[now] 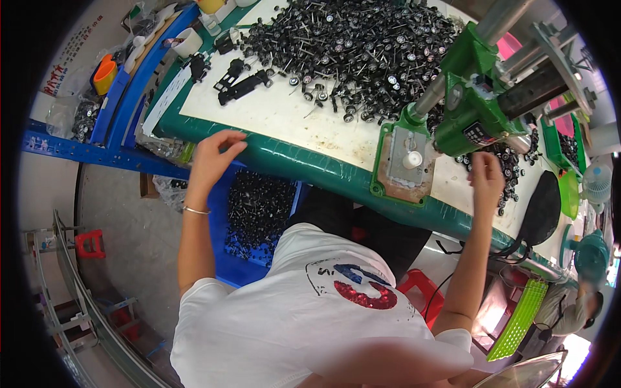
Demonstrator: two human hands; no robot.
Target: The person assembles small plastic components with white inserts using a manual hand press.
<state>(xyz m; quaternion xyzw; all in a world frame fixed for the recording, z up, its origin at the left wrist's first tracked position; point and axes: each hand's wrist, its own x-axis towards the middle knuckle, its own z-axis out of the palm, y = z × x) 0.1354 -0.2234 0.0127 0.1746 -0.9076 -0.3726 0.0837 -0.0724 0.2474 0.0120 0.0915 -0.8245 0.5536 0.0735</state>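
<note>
My left hand hangs over the green front edge of the table, thumb and fingers apart, with nothing seen in it. Below it stands a blue bin filled with small black parts. My right hand is just right of the green press, its fingers bent together near loose small wheels. Whatever those fingers may hold is too small to make out. On the press's base plate sits a small white round piece.
A large heap of small black wheels with axles covers the far table. Black toy-car chassis lie at its left. A black fan-shaped object stands right of my right hand. Blue shelving is on the left, a red stool below.
</note>
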